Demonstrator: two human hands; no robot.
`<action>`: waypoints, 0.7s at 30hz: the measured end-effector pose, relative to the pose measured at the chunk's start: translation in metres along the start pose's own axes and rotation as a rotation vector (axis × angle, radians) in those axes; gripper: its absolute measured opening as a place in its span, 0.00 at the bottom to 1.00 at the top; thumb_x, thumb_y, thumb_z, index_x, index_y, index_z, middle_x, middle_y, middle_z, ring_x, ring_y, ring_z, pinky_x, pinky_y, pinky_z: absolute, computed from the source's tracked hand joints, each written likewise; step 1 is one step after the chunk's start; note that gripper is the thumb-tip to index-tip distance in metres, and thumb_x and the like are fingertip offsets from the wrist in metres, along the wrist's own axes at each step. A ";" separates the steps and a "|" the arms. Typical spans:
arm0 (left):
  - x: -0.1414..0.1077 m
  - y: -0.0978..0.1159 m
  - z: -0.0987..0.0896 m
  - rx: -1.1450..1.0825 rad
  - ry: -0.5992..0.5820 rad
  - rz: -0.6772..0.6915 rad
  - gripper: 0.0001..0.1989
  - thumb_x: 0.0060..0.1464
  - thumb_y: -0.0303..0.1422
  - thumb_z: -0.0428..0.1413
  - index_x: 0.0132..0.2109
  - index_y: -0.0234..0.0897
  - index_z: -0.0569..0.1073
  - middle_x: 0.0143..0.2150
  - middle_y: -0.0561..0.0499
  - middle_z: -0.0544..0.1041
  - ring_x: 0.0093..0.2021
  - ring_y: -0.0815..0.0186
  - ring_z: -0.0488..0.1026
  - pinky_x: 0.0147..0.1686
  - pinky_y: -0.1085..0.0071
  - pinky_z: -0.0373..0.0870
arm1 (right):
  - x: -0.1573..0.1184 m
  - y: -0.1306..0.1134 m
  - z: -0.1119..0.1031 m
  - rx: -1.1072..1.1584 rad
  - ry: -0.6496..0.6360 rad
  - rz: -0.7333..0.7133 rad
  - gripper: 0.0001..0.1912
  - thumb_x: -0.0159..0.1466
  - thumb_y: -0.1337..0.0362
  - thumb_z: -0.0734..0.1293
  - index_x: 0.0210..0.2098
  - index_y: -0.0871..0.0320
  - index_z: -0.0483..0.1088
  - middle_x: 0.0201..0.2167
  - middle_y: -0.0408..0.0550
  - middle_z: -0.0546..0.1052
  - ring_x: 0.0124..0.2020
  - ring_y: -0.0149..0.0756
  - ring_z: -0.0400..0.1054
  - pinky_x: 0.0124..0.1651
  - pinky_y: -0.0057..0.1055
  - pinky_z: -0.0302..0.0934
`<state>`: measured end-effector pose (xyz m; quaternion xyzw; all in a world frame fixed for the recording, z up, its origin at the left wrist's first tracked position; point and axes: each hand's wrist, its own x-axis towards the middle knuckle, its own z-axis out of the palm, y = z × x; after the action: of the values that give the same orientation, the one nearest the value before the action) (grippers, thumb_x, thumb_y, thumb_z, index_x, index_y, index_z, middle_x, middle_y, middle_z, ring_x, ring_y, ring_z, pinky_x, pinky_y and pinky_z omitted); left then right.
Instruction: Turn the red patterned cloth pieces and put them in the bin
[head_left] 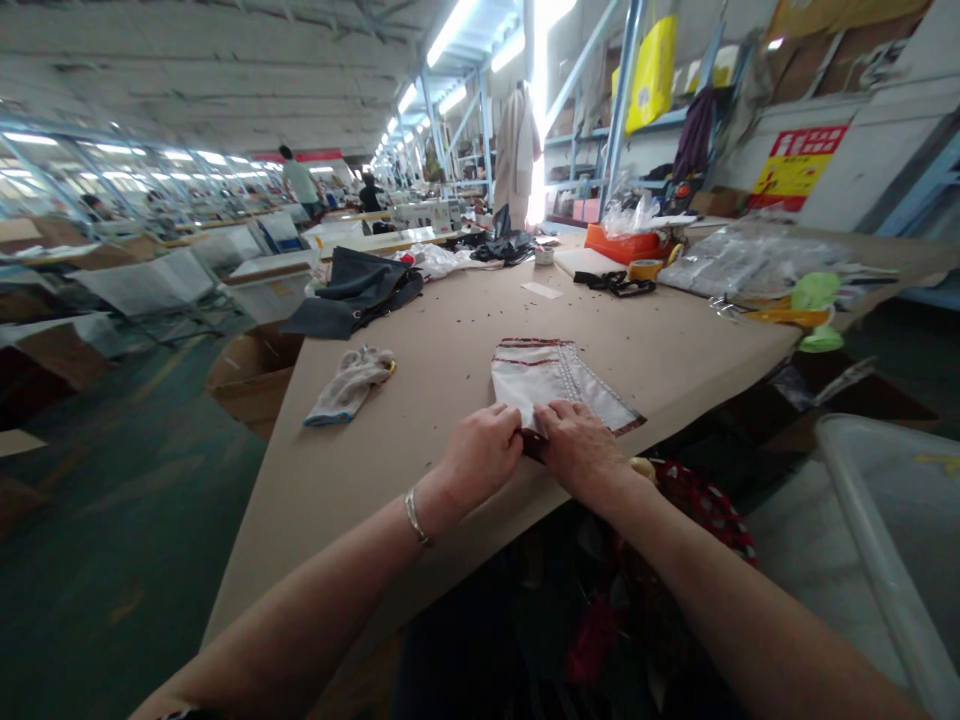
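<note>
A white fabric piece [529, 378] with dark reddish-brown edging lies on the brown-covered table [390, 475], close to its front edge. My left hand [486, 450] has its fingers closed on the near left corner of the piece, where a strip of dark trim shows. Just right of it, my right hand [581, 445] presses curled fingers on the same near edge. Dark trim shows between the two hands. The fingertips of both hands are partly hidden against the fabric.
A grey glove [351, 385] lies at left, with dark fabric [356, 290] behind it. An orange container [626, 243], plastic-wrapped items [750, 262] and a green fan-like object [816, 292] are at the back right. A cardboard box [251, 380] stands left of the table.
</note>
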<state>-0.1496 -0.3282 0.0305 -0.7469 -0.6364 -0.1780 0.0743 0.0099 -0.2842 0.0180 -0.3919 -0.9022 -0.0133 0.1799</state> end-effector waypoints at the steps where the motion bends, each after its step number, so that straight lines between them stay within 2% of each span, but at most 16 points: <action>1: -0.007 0.002 -0.003 -0.010 0.004 -0.002 0.07 0.54 0.27 0.48 0.32 0.37 0.71 0.33 0.48 0.74 0.34 0.64 0.71 0.33 0.70 0.64 | 0.003 0.002 0.000 -0.047 -0.033 0.018 0.15 0.64 0.69 0.60 0.50 0.62 0.67 0.46 0.58 0.73 0.46 0.49 0.66 0.46 0.41 0.63; 4: -0.031 0.001 -0.008 -0.057 0.031 -0.049 0.07 0.54 0.26 0.48 0.32 0.38 0.69 0.33 0.49 0.73 0.34 0.65 0.70 0.34 0.70 0.64 | 0.002 0.010 -0.011 -0.126 -0.069 0.080 0.16 0.62 0.76 0.55 0.46 0.62 0.68 0.41 0.58 0.74 0.41 0.46 0.70 0.40 0.37 0.63; 6: -0.047 -0.002 -0.004 -0.150 0.059 -0.126 0.06 0.52 0.27 0.48 0.31 0.38 0.69 0.32 0.49 0.72 0.33 0.65 0.69 0.34 0.70 0.64 | -0.008 0.013 -0.025 -0.124 -0.065 0.118 0.16 0.61 0.77 0.55 0.44 0.61 0.68 0.39 0.57 0.75 0.38 0.44 0.71 0.37 0.35 0.62; 8: -0.061 -0.002 0.004 -0.375 0.061 -0.258 0.05 0.51 0.28 0.50 0.29 0.38 0.68 0.27 0.52 0.70 0.29 0.66 0.68 0.30 0.71 0.64 | -0.027 0.012 -0.034 -0.081 -0.041 0.130 0.15 0.60 0.75 0.57 0.43 0.59 0.68 0.39 0.56 0.76 0.37 0.44 0.72 0.37 0.35 0.61; 9: -0.067 0.002 0.010 -0.557 0.057 -0.354 0.05 0.51 0.30 0.50 0.28 0.38 0.68 0.25 0.53 0.69 0.27 0.67 0.67 0.27 0.72 0.63 | -0.039 0.009 -0.035 -0.046 -0.029 0.126 0.14 0.59 0.74 0.59 0.43 0.58 0.68 0.39 0.54 0.77 0.37 0.43 0.72 0.37 0.34 0.62; 11: -0.075 0.014 0.019 -1.015 0.080 -0.577 0.04 0.50 0.34 0.53 0.30 0.39 0.68 0.23 0.55 0.69 0.24 0.68 0.68 0.22 0.74 0.64 | -0.067 0.002 -0.025 0.027 -0.039 0.108 0.13 0.60 0.74 0.59 0.41 0.57 0.69 0.37 0.52 0.77 0.37 0.43 0.72 0.38 0.33 0.62; 13: -0.080 0.033 0.026 -1.442 0.124 -0.776 0.09 0.48 0.38 0.57 0.34 0.39 0.68 0.26 0.55 0.72 0.26 0.68 0.70 0.22 0.75 0.67 | -0.097 -0.003 -0.003 0.086 -0.140 0.109 0.13 0.60 0.76 0.57 0.38 0.58 0.70 0.33 0.51 0.77 0.36 0.42 0.73 0.36 0.32 0.62; 15: -0.083 0.054 0.032 -1.712 0.102 -0.887 0.14 0.43 0.39 0.62 0.35 0.38 0.68 0.28 0.55 0.74 0.27 0.69 0.72 0.24 0.74 0.71 | -0.126 -0.005 0.024 0.195 -0.247 0.159 0.14 0.61 0.76 0.56 0.36 0.59 0.71 0.31 0.50 0.77 0.33 0.41 0.73 0.33 0.31 0.61; 17: -0.087 0.071 0.041 -1.827 0.016 -0.937 0.16 0.41 0.38 0.64 0.34 0.38 0.68 0.27 0.55 0.73 0.26 0.70 0.72 0.25 0.74 0.72 | -0.148 -0.002 0.046 0.472 -0.262 0.265 0.12 0.64 0.71 0.57 0.34 0.59 0.72 0.29 0.49 0.78 0.31 0.41 0.73 0.32 0.30 0.62; 19: -0.093 0.083 0.054 -1.786 -0.063 -0.938 0.14 0.42 0.38 0.64 0.33 0.37 0.69 0.24 0.55 0.73 0.24 0.70 0.70 0.22 0.75 0.69 | -0.162 0.004 0.057 0.929 -0.123 0.415 0.14 0.66 0.60 0.57 0.35 0.57 0.72 0.31 0.49 0.78 0.32 0.42 0.74 0.33 0.32 0.65; 21: -0.101 0.093 0.067 -1.647 -0.218 -0.870 0.13 0.43 0.39 0.63 0.29 0.36 0.70 0.20 0.57 0.69 0.19 0.72 0.65 0.17 0.77 0.63 | -0.171 0.009 0.060 1.308 0.055 0.545 0.18 0.67 0.52 0.56 0.37 0.55 0.72 0.32 0.50 0.79 0.32 0.42 0.74 0.34 0.36 0.69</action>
<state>-0.0605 -0.4156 -0.0570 -0.2729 -0.5368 -0.5137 -0.6112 0.1047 -0.3885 -0.0962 -0.4149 -0.5902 0.5666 0.3981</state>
